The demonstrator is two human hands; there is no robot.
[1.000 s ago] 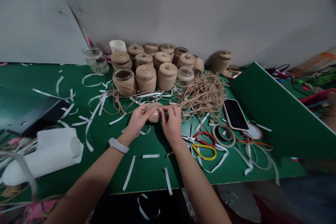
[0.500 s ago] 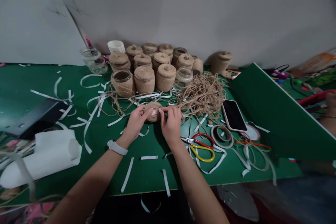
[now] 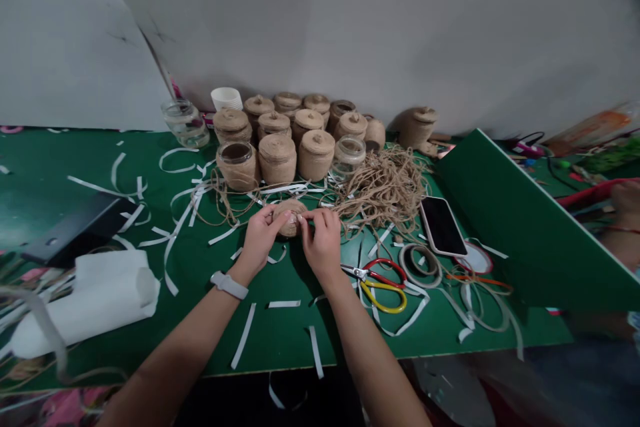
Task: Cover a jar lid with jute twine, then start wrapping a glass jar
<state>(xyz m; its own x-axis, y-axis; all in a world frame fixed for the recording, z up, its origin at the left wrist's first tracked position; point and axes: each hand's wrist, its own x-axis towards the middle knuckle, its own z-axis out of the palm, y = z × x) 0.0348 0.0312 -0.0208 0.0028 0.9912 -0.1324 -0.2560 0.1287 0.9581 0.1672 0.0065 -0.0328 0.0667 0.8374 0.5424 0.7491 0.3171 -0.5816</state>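
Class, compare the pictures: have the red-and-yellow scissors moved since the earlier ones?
No, in neither direction: judged against the tape roll, the scissors lie just left of it, as before.

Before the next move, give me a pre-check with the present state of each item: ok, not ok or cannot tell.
1. Left hand holds the twine-wrapped piece: ok, fingers at its left side.
2. Right hand at the same piece: ok, fingertips at its right side.
3. What the right fingertips pinch: cannot tell, too small and partly hidden.
4. Scissors uncovered and near: ok, beside the right forearm.
5. Loose twine heap untangled: not ok, strands cross all over.
6. Work surface free of scraps: not ok, white strips lie around both hands.
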